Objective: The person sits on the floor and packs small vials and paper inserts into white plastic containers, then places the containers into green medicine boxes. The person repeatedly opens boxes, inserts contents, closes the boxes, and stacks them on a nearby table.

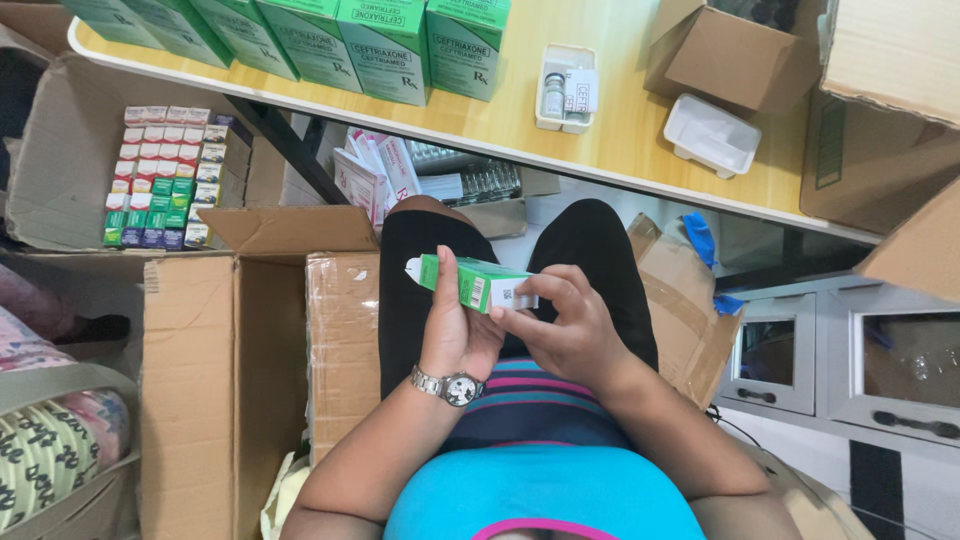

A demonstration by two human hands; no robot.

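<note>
Over the lap, green carton (478,283) lying crosswise — held by both hands, left hand (455,335), right hand (565,325)

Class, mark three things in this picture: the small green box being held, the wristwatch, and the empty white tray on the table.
Small green box (480,283), head view, its green side face.
Wristwatch (462,389), head view, the dial.
White tray (712,134), head view, its inner floor.

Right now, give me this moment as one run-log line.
left hand: holds small green carton | right hand: fingers at carton's white end | location: over lap, below wooden table | nearby: white tray with vial
</note>
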